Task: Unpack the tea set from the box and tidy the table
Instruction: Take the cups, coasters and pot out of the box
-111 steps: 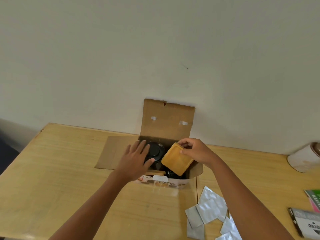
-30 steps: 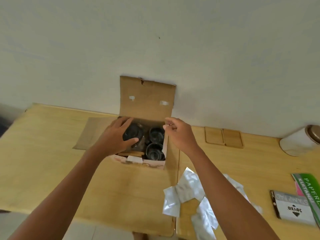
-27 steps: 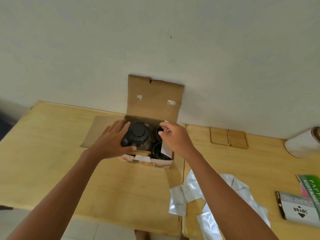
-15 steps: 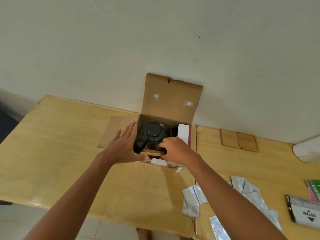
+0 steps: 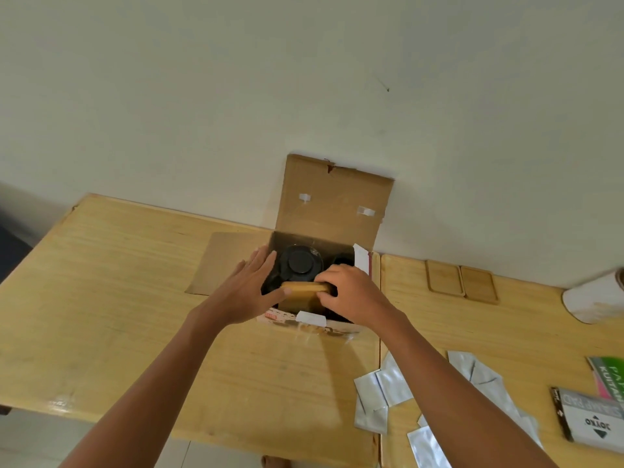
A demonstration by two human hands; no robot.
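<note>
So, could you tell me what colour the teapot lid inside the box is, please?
Black; the teapot lid shows best in the head view, inside the cardboard box.

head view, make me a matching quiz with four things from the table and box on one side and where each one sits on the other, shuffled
Things:
1. black teapot
2. two wooden coasters
3. silver wrappers
4. wooden piece

Places:
A. flat by the wall, right of the cardboard box
B. gripped by the right hand, thumb of the left hand on its end
C. inside the box, at the back
D. scattered near the table's front edge

Pairs: 1-C, 2-A, 3-D, 4-B
</note>
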